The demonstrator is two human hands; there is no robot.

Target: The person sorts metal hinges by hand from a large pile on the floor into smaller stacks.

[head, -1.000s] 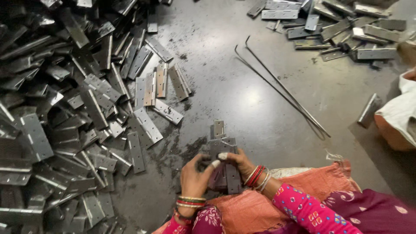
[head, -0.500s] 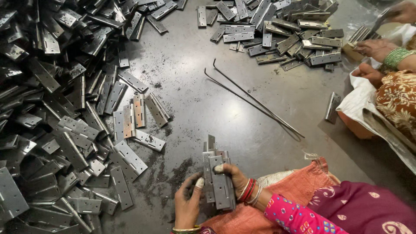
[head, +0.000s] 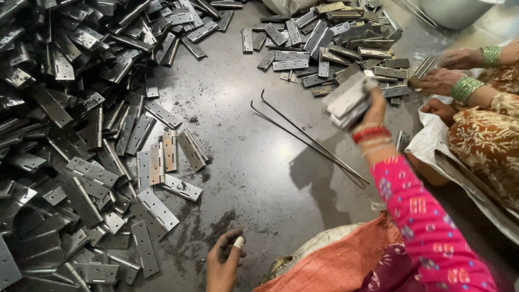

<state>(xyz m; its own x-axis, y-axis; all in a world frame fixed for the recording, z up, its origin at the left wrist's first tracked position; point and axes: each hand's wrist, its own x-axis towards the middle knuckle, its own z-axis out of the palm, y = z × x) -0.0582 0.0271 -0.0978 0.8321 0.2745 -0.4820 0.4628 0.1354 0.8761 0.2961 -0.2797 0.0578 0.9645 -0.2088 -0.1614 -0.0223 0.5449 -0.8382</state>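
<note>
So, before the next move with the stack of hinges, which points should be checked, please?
1. Right hand grips the stack of hinges: ok.
2. Stack held square, nothing slipping: cannot tell, blurred.
3. Left hand free, resting on the floor: ok.
4. Co-worker's hands away from the stack: ok, though near.
5. Two long metal rods lie beneath the raised arm: not ok.

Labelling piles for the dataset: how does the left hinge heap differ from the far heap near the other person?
The left heap is far larger and spreads down the frame's whole left side; the far heap is small and compact. A co-worker's hands work at the far heap; the left hand rests by the left heap. Both hold grey metal hinges.
</note>
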